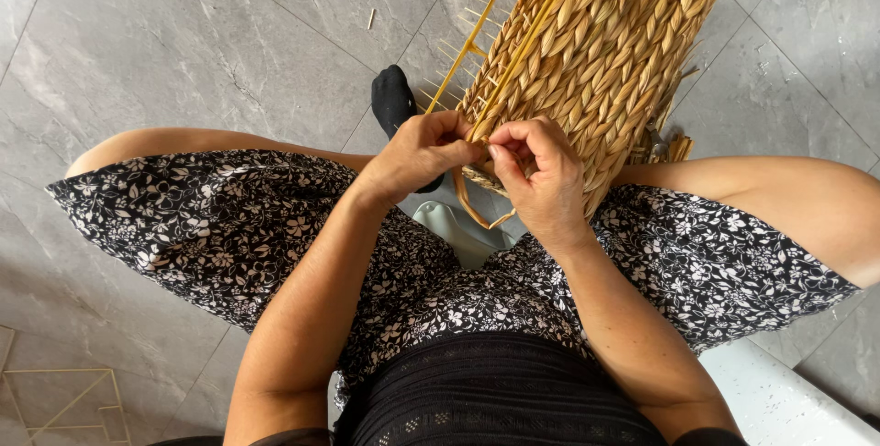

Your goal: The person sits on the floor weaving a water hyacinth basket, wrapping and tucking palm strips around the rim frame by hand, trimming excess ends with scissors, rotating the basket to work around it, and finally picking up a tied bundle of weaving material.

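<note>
Seated over a grey tile floor, I work at the near end of a woven basket of pale straw braid, which slants from my lap up to the top edge of the frame and is cut off there. My left hand is closed, fingertips pinching a strand at the weave's lower corner; my right hand is curled shut just beside it, thumb and forefinger nipping the same edge, the two hands almost touching. A yellow wire frame runs along the basket's left side, its thin prongs sticking out bare where no straw covers them. A loose straw loop hangs below my hands. My black-and-white floral skirt spreads across both knees, and a black sock shows beyond my left wrist. A white seat shows at lower right, and part of another wire frame lies at lower left, cropped. What the fingers hide of the strand I cannot make out.
</note>
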